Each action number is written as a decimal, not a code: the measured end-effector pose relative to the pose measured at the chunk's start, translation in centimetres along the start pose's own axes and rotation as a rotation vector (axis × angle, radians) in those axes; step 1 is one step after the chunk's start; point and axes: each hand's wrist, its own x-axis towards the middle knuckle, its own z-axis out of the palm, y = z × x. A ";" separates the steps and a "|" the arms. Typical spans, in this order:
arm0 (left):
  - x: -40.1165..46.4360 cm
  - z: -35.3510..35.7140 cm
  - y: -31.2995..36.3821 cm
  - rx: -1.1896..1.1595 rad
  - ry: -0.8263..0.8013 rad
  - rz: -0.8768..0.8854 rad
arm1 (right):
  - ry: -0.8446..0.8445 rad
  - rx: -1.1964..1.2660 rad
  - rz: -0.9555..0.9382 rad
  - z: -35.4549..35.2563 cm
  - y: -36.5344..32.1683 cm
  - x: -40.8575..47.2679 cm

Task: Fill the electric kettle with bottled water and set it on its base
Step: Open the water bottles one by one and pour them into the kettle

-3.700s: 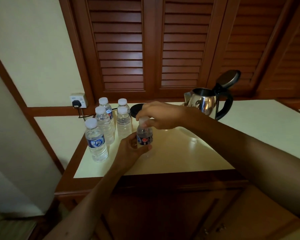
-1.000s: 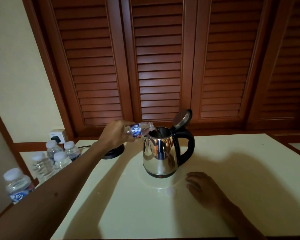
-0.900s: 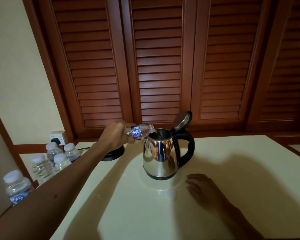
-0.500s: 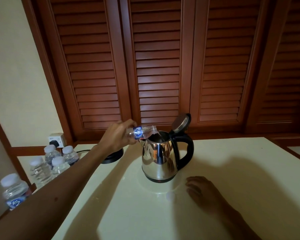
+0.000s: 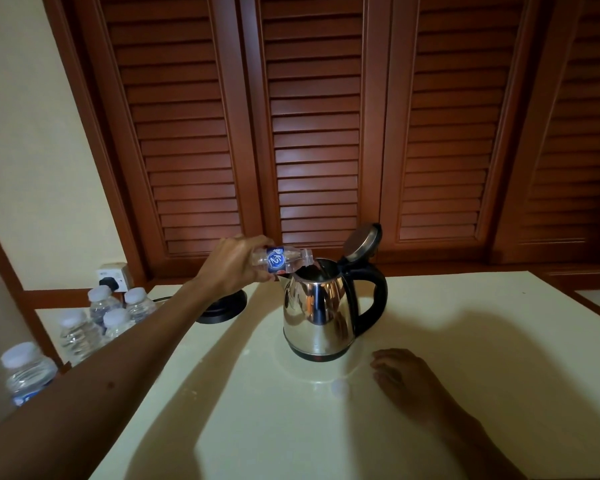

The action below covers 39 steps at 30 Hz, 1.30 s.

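Your left hand (image 5: 232, 268) grips bottle (image 5: 280, 260) tipped over open kettle (image 5: 317, 313); right hand (image 5: 404, 379) flat on surface (image 5: 465, 341), fingers relaxed

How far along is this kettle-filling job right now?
Done: the kettle stands on the table with its lid flipped open. In hand: the left hand holds a bottle tipped on its side, mouth over the kettle's opening, pouring; the right hand rests flat on the table. Left: finishing the pour and setting the kettle on its black base, which sits empty to the left.
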 end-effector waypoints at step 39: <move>0.5 -0.7 -1.2 0.106 0.009 0.153 | -0.021 0.076 0.047 -0.3 -0.5 0.0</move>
